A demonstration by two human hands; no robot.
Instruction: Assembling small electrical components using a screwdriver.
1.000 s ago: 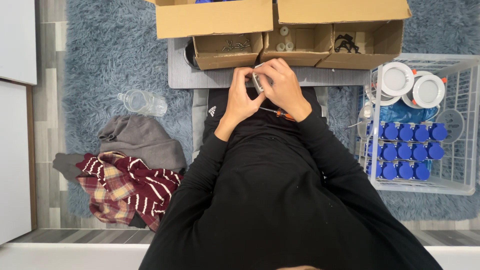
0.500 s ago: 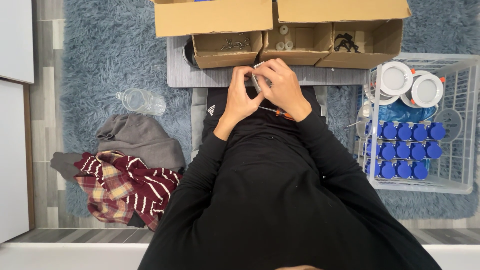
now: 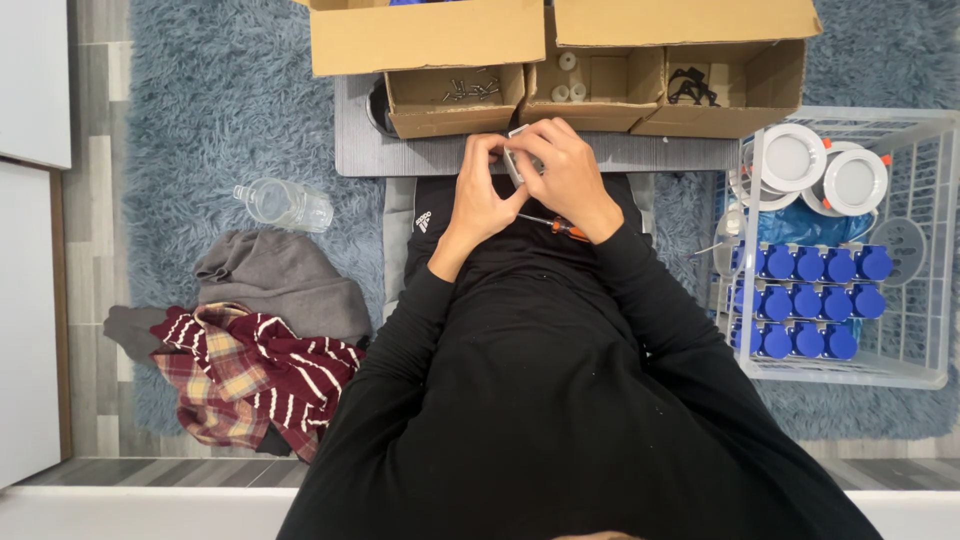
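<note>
Both hands, left (image 3: pixel 482 195) & right (image 3: pixel 568 178), grip small grey part (image 3: pixel 518 163), prob. metal, near box edge (image 3: pixel 455 128).

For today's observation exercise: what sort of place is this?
Probably a home floor used for small assembly work: a shaggy blue rug, cardboard boxes of small parts, and a white wire basket of blue-capped pieces.

Hands: two, left hand (image 3: pixel 487 197) and right hand (image 3: pixel 567 176)
Cardboard boxes (image 3: pixel 455 95): three, just beyond hands
Screwdriver (image 3: pixel 556 226): one, beneath right hand
Blue caps (image 3: pixel 806 298): about thirteen, right of hands
White round fixtures (image 3: pixel 824 168): three, right
Bottle (image 3: pixel 283 204): one, left
</note>
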